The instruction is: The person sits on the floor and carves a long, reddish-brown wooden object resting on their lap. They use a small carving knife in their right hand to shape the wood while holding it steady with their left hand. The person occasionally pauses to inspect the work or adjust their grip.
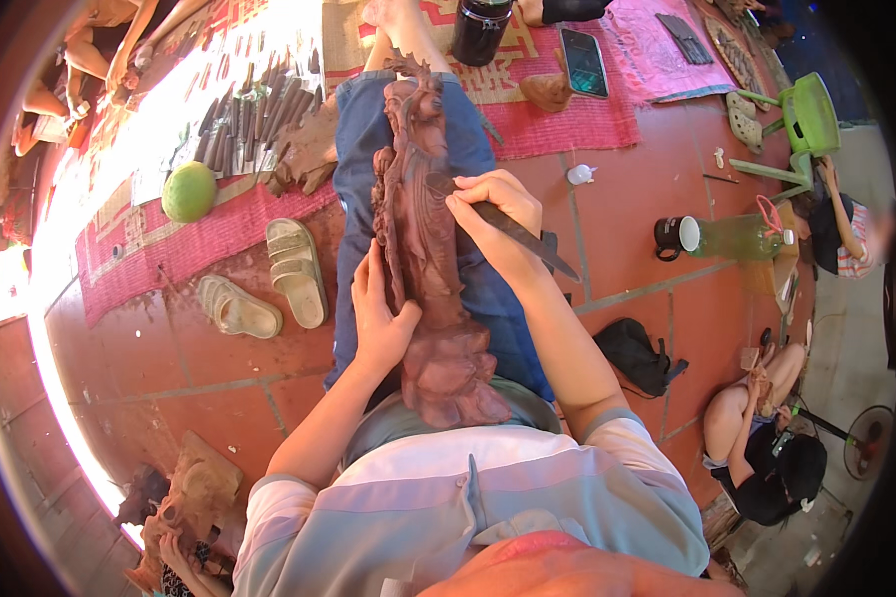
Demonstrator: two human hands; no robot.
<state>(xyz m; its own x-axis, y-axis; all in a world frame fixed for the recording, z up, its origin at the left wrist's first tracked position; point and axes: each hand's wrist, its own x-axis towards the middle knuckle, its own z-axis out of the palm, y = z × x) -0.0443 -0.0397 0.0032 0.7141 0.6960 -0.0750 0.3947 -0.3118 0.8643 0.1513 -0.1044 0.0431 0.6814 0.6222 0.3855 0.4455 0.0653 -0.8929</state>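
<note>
A tall reddish-brown carved wooden statue [433,259] lies lengthwise along my lap, its broad base against my belly and its ornate top between my knees. My left hand [380,323] grips its left side, thumb across the lower part and fingers along the edge. In my right hand [503,219] is a carving chisel [523,239] with a dark handle, pinched near its working end. That end meets the robe folds in the upper half of the statue; the tapered handle end points down and right. My fingers partly hide the chisel.
Many carving tools [259,114] lie on the mat at upper left near a green ball-like object [189,192]. Sandals [297,274] rest on the tiles. A phone [583,63] and a dark jar [480,30] are ahead. Right: a bottle [737,237], a black bag [635,356], other people.
</note>
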